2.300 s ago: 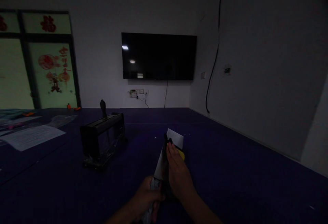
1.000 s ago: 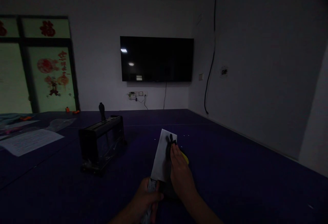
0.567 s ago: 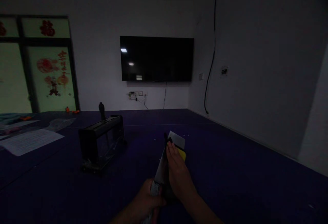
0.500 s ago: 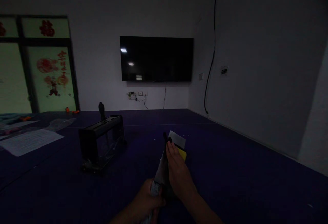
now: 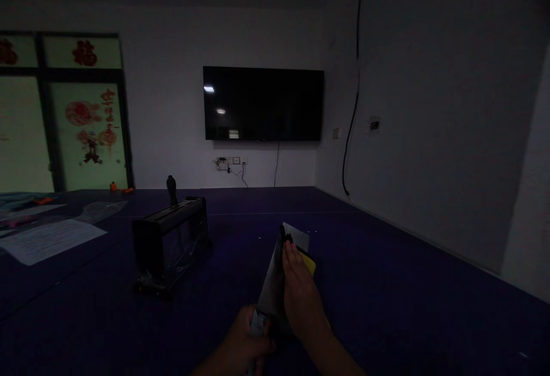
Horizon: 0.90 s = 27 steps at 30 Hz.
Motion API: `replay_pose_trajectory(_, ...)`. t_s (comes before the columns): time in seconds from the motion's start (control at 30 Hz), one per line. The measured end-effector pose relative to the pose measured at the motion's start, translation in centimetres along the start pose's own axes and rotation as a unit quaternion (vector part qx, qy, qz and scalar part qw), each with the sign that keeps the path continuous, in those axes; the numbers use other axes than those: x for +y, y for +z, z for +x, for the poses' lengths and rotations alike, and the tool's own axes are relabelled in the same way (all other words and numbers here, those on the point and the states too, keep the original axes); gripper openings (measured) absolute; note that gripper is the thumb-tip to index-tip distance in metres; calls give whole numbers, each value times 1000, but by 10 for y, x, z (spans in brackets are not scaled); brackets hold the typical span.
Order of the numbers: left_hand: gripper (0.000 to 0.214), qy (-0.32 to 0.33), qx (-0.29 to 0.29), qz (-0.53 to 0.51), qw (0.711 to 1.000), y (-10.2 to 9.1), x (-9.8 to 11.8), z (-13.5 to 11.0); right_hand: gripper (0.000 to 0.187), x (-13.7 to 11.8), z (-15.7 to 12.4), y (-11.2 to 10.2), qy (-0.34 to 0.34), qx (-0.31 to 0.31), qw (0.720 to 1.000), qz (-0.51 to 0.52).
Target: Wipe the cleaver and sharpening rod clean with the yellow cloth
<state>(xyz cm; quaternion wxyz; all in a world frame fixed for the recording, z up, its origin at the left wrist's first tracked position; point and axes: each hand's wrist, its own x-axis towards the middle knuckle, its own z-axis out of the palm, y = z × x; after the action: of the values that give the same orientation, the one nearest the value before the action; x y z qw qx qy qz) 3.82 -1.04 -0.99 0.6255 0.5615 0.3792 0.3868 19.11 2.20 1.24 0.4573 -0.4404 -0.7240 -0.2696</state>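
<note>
1. A broad cleaver [image 5: 275, 275] is held low in the middle, blade pointing away over the dark desk [image 5: 387, 307].
2. The left hand [image 5: 244, 344] has its grip closed round the handle.
3. The right hand [image 5: 301, 301] lies flat against the blade; a yellow sponge [image 5: 308, 263] shows behind its fingers.
4. A black knife rack [image 5: 169, 244] stands well apart to the left.

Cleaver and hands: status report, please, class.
Left hand shut on cleaver handle. Right hand flat against blade, yellow sponge beneath fingers. Black rack sits apart to the left.
</note>
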Motion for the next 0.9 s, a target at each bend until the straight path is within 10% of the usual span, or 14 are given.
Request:
replay_pose_trajectory(0.47, 32, 22, -8, -51, 998, -4, -18, 11, 65, 16, -8, 16, 97, 67, 993, 24)
replay_pose_trajectory(0.9, 25, 37, 6, 45, 998, 1, -6, -1, 67, -1, 5, -7, 36, 51, 997, 46)
